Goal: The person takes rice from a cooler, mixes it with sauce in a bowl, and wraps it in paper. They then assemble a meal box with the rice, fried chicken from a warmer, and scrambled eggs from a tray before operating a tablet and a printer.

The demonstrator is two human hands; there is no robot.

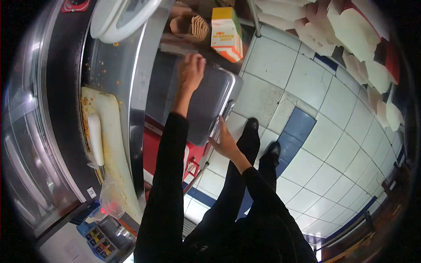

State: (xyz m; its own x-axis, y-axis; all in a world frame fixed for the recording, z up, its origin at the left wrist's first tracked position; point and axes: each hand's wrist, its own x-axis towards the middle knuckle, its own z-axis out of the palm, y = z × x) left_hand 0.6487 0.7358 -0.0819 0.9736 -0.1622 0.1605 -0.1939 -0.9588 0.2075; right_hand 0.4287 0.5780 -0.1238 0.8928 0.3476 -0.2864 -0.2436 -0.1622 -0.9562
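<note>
A dark grey flat lid or case (206,101) with a silver rim lies below the counter. Over its upper left part is my left hand (191,72), its fingers curled; whether it holds anything is hidden. My right hand (225,141) is at the case's near right edge by the silver latch, thumb and fingers spread, with nothing in it. Just beyond the case stands a yellow, white and orange printed carton (226,37), beside stacked brown cardboard holders (197,27).
On the steel counter at left lie a stained white cutting board (115,131), a white-handled knife (95,138) and a clear plastic bag (112,197). A red box (153,151) sits under the case. Folded cartons (351,35) hang at upper right.
</note>
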